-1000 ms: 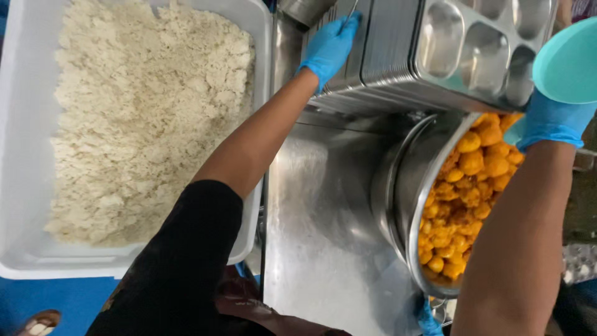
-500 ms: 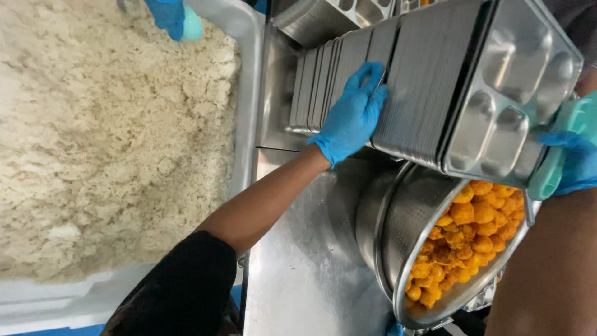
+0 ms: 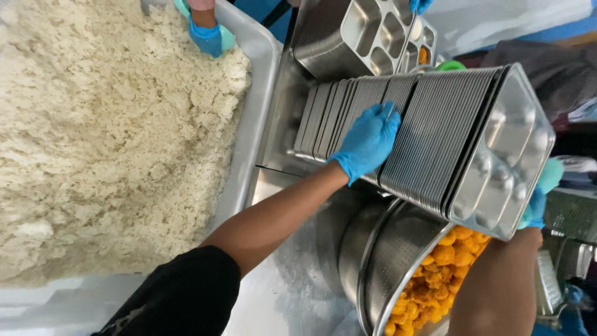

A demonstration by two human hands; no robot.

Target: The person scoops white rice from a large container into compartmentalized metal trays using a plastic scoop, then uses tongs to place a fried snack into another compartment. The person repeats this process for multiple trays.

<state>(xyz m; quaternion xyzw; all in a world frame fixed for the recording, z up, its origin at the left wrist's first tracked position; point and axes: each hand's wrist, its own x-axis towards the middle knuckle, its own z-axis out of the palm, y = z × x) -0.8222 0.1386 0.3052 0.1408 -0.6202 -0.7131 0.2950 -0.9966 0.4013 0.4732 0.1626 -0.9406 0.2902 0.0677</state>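
A big white tub fills the left side, heaped with pale crumbly rice; at its top edge a co-worker's gloved hand presses a teal scoop into the heap; no package, label or sign shows on the tub or on anything near it. Right of the tub, on a steel counter, a long stack of steel meal trays lies on its side, its long axis running from the counter's middle out to the right and slightly down, the compartment face of the end tray pointing right. Below the stack stands a steel strainer pot holding orange fried pieces. A second, smaller stack of trays sits behind, near the top. The left hand, in a blue glove, lies flat with fingers spread on the ribbed edges of the stack, pressing rather than clasping; the right hand, also gloved, is curled around the stack's right-hand end, mostly hidden behind it, with something teal beside it.
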